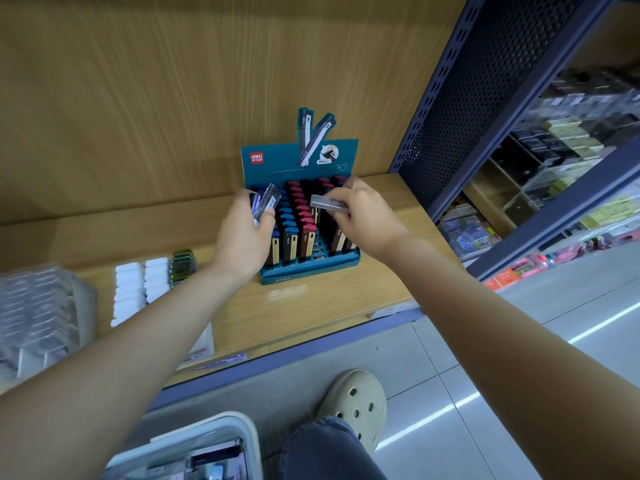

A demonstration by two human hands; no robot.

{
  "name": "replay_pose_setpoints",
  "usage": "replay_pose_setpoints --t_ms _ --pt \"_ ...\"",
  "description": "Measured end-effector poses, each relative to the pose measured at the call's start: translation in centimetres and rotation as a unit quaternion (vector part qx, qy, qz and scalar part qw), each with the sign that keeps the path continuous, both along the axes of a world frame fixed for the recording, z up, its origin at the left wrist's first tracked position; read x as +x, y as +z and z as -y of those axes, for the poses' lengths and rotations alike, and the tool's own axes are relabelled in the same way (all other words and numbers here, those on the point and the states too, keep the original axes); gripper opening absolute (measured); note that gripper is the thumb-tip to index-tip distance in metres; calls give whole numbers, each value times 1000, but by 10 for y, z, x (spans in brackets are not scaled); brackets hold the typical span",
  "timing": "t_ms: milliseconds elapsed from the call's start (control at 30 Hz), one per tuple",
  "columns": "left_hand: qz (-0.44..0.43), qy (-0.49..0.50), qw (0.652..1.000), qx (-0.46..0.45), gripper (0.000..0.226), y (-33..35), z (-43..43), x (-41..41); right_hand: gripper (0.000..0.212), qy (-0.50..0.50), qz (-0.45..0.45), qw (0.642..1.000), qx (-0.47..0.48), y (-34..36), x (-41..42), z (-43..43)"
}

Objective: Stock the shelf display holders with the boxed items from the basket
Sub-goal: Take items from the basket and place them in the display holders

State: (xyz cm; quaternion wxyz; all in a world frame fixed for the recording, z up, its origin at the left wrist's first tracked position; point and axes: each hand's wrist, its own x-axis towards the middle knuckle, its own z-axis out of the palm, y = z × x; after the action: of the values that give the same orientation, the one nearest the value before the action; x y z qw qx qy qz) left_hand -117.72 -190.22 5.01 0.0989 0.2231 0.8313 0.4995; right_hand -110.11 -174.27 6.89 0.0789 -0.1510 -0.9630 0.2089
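Observation:
A teal cardboard display holder (311, 270) stands on the wooden shelf (311, 306), its slots filled with rows of slim boxed items with blue, red and dark tops. My left hand (242, 237) grips a small bunch of clear boxed items (265, 202) over the holder's left side. Over its right side, my right hand (363, 216) pinches one grey boxed item (325, 202), held roughly level above the red rows. The white basket (242, 424) with more boxed items sits on the floor at the bottom left.
White erasers (138, 285), a green stack (182, 265) and clear plastic packs (34, 306) lie left of the holder. A blue perforated upright (485, 98) bounds the shelf on the right, with stocked shelves beyond. My beige clog (356, 403) rests on the tiled floor.

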Motion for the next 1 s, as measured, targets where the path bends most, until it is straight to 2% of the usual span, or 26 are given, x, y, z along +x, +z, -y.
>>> replay_pose_setpoints --t_ms 100,267,367,433,500,567,667,800,900,1000 --pt "29 0 1000 6 11 6 4 5 18 -18 0 999 -41 8 3 5" --pt "100 6 993 67 9 21 20 20 34 -25 -29 992 -124 32 10 32" --pt "136 16 982 129 3 35 34 31 36 -26 -22 976 -214 50 15 60" --pt "147 23 976 160 11 47 46 36 33 -13 -28 964 -264 60 17 77" --pt "154 27 971 183 12 58 60 40 21 25 -35 955 -294 67 19 94" --pt "155 38 967 201 11 67 76 41 11 67 -29 950 -304 74 19 109" --pt "143 48 964 218 18 77 102 42 10 115 -16 942 -315 87 19 134" --pt "118 62 967 215 15 90 142 46 9 158 15 924 -347 102 18 168" --pt "86 70 976 186 13 97 174 49 14 189 38 931 -310 106 15 193" --pt "85 83 979 166 15 101 201 54 11 211 56 936 -275 104 11 214"
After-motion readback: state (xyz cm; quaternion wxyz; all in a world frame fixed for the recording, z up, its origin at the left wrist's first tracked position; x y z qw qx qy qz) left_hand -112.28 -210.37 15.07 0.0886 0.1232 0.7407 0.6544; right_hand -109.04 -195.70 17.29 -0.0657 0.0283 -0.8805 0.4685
